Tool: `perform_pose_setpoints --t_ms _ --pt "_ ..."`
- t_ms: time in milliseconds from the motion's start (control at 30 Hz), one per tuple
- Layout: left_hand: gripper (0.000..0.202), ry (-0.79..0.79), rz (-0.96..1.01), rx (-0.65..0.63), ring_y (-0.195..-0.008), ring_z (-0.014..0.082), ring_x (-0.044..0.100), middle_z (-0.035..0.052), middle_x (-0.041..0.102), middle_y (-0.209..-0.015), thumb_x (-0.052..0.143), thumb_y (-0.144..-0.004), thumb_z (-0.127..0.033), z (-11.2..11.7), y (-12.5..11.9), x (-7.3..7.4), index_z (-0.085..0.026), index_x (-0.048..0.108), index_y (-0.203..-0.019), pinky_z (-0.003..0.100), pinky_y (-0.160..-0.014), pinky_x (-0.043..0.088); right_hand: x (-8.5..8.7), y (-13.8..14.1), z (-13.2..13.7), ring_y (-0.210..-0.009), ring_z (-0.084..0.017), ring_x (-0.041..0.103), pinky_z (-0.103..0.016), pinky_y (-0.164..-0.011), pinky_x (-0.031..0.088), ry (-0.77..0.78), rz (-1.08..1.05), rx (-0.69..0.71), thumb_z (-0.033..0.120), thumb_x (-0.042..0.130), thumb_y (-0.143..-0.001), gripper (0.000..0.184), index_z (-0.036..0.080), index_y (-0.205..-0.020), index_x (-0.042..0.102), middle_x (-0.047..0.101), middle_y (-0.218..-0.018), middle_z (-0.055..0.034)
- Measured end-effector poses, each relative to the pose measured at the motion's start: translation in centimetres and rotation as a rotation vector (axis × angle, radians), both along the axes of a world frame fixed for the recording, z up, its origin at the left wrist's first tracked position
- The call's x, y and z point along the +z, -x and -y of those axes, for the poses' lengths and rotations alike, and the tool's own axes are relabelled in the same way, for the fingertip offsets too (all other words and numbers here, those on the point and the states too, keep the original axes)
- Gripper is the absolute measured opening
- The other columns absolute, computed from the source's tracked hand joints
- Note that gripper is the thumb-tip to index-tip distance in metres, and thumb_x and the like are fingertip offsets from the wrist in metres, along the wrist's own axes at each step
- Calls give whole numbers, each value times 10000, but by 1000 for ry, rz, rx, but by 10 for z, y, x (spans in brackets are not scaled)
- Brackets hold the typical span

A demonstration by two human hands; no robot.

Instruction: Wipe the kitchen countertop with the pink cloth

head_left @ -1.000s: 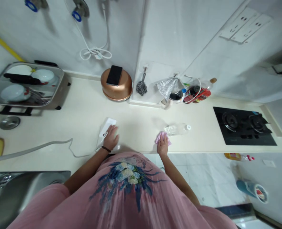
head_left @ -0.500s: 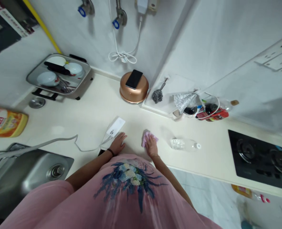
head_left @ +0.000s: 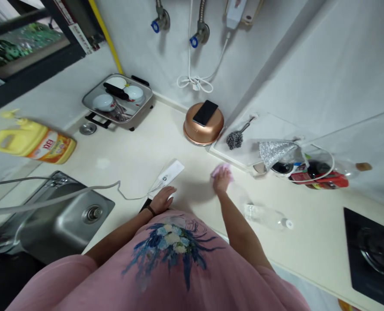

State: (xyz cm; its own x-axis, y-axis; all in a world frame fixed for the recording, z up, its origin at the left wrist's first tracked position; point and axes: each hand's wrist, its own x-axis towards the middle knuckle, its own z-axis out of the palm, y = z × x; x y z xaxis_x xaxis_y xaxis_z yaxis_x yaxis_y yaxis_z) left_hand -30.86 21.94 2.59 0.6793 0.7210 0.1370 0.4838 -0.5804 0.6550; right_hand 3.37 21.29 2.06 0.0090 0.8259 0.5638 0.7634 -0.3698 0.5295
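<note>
Under the right hand (head_left: 222, 180) lies a pink cloth (head_left: 220, 169), pressed against the pale countertop (head_left: 140, 151). The fingers are bent over the cloth and hold it down, and only its far edge shows beyond the fingertips. Just beyond that hand, and beside the cloth, is the near corner of a white cutting board (head_left: 263, 129), which carries a steel scourer (head_left: 234, 139) and a crumpled silver cloth (head_left: 274, 151). Near the forearm of the same hand, on its outer side, a clear plastic bottle (head_left: 266, 216) lies on its side with its white cap turned away from the person.

The left hand (head_left: 162, 199) rests palm down on the countertop, fingers extended and loosely together, holding nothing. It wears a dark wristband (head_left: 151, 210). Just past its fingertips lies a white power strip (head_left: 171, 172); contact between the two cannot be told. The cable (head_left: 81, 192) of the strip runs off to the outer side of the left hand, toward a steel sink (head_left: 62, 216).

Further beyond both hands, by the wall, an upturned copper pot (head_left: 202, 129) bears a black phone (head_left: 205, 113). Far out past the left hand stand a dish tray (head_left: 94, 93) with white bowls and a yellow detergent bottle (head_left: 33, 140). Well to the outer side of the right hand is a black gas stove (head_left: 373, 255).
</note>
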Motion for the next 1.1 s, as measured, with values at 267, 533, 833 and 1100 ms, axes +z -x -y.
perform_pose_setpoints --t_ms 267,533,833,1100 --pt "432 20 33 -104 -1344 284 608 158 697 -1366 473 -1017 -249 -9 -45 -3 -198 669 -1398 521 -1168 520 -26 71 65 -1614 -311 314 -576 -1295 299 616 -1050 526 220 527 -1008 559 240 -1567 556 452 -1702 -139" --pt "487 39 12 -220 -1356 291 594 166 672 -1414 484 -989 -187 -13 -72 -10 -202 644 -1449 548 -1187 493 -24 -53 125 -1638 -331 232 -641 -1279 295 172 -1148 16 327 338 -1054 596 157 -1603 495 410 -1706 -198" --pt "540 -14 21 -270 -1517 311 460 181 545 -1590 512 -996 -264 -10 -112 -3 -156 582 -1521 530 -1275 403 -27 30 76 -1665 -427 100 -767 -1255 216 114 -1388 0 401 461 -998 740 163 -1686 334 273 -1768 -218" --pt "716 -77 -46 -336 -1649 361 234 197 345 -1739 550 -956 -268 -2 -155 -21 -129 418 -1646 605 -1317 249 -3 38 96 -1496 -273 534 -502 -1222 476 25 -1972 124 541 537 -964 798 171 -1657 397 525 -1647 -157"
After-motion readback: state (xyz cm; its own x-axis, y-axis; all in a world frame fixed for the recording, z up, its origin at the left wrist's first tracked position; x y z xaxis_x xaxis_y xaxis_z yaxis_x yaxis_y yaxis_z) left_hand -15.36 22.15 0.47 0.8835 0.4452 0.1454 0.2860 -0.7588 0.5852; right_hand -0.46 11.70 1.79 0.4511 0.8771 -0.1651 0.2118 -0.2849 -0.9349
